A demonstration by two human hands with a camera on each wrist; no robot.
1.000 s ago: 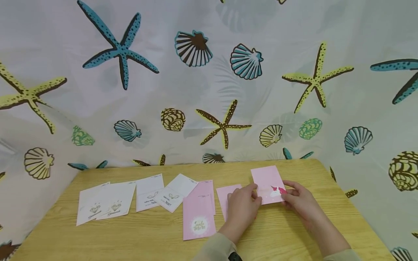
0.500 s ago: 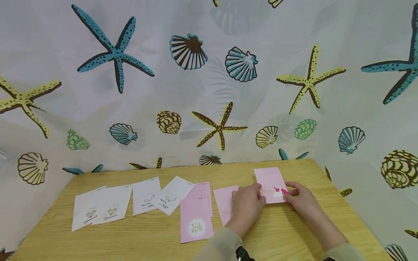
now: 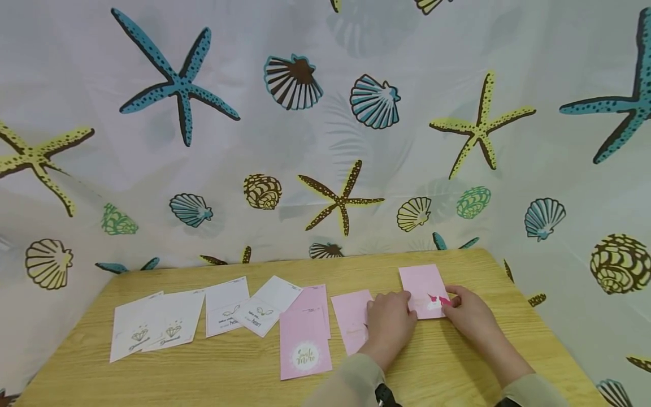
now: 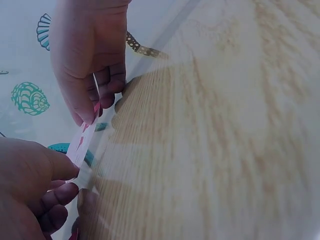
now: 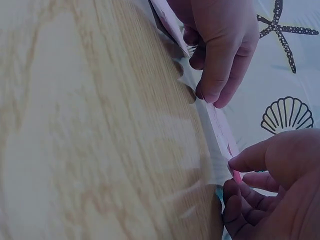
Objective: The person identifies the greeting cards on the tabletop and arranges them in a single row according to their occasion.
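Observation:
A pink card with a unicorn print [image 3: 423, 284] is held up between both hands at the right of the table. My left hand [image 3: 390, 325] pinches its left edge, thumb in front in the left wrist view. At the lower right edge, my right hand [image 3: 470, 314] pinches the card, its thumb near the unicorn. The right wrist view shows the card [image 5: 220, 124] edge-on above the wood, between both sets of fingertips. Another pink card [image 3: 351, 314] lies just left of the left hand, which partly covers it.
On the wooden table [image 3: 213, 373] lie two pink cards, the front one marked "Smile More" [image 3: 305, 356]. Further left are two white wing cards [image 3: 261, 311] and two white diamond cards [image 3: 175, 319], overlapping in pairs. A shell-patterned curtain [image 3: 305, 135] hangs behind.
The head view has shifted slightly. My left hand has moved a little to the right, uncovering more of the pink card beside it. Both hands stay on the unicorn card.

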